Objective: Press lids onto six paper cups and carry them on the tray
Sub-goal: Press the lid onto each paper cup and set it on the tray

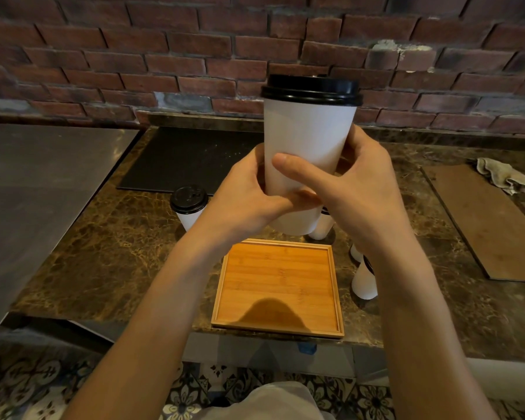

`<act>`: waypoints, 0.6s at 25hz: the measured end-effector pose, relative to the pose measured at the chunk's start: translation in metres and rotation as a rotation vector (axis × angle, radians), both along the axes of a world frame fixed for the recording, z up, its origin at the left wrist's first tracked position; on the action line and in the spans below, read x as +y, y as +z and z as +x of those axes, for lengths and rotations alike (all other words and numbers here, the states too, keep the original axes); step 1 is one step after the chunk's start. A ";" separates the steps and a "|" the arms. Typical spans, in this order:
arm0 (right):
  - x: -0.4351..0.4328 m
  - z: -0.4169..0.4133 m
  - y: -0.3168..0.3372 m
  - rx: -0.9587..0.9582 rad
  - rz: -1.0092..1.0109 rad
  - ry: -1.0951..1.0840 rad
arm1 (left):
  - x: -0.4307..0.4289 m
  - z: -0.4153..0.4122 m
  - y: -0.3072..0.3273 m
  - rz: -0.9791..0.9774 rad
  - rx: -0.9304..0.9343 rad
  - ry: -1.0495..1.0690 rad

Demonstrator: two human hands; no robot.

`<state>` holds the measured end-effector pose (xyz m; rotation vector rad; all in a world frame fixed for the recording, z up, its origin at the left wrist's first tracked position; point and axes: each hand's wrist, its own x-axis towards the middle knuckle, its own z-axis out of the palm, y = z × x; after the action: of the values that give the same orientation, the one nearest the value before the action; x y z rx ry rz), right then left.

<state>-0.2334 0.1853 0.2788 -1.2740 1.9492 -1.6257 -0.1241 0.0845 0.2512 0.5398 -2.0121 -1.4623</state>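
1. The held cup (308, 131) is raised over the counter (119, 253), upright, above the far edge of the tray (279, 277) and not touching it.
2. The black lid (311, 86) is seen seated level on the cup's rim; lidding of this cup is judged done or being checked.
3. The left hand (243, 195) is wrapped round the cup's lower body, with the thumb across the front.
4. The right hand (364, 183) is clamped on the same cup from the other side, with its thumb laid across the front above the left thumb.
5. Nothing is carried by the tray; it lies flat on the counter near the front edge. Loading is judged not yet started.
6. A lidded cup (188, 218) stands on the counter left of the tray, apart from it.
7. Another cup (323, 227) is partly hidden behind the held one; a dark top edge suggests a lid.
8. Two more cups are seen right of the tray, behind the right forearm: the nearer cup (363, 283) appears to have a dark top, while the farther cup (355, 253) shows only its base, so its lid cannot be told.
9. Five cups are counted; a sixth is not in view.
10. Left to do, as judged: any remaining lids, all cups onto the tray, then the carry.
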 end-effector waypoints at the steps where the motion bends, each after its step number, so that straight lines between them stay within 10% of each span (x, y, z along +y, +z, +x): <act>1: 0.001 -0.001 0.000 -0.017 -0.010 0.019 | 0.000 0.002 0.003 0.012 -0.001 -0.015; 15: 0.010 -0.010 0.000 -0.138 -0.093 0.236 | -0.003 0.012 0.008 0.138 -0.025 -0.231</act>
<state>-0.2436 0.1948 0.2791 -1.3308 1.5941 -1.6528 -0.1120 0.0810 0.2596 0.3936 -2.0581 -1.7493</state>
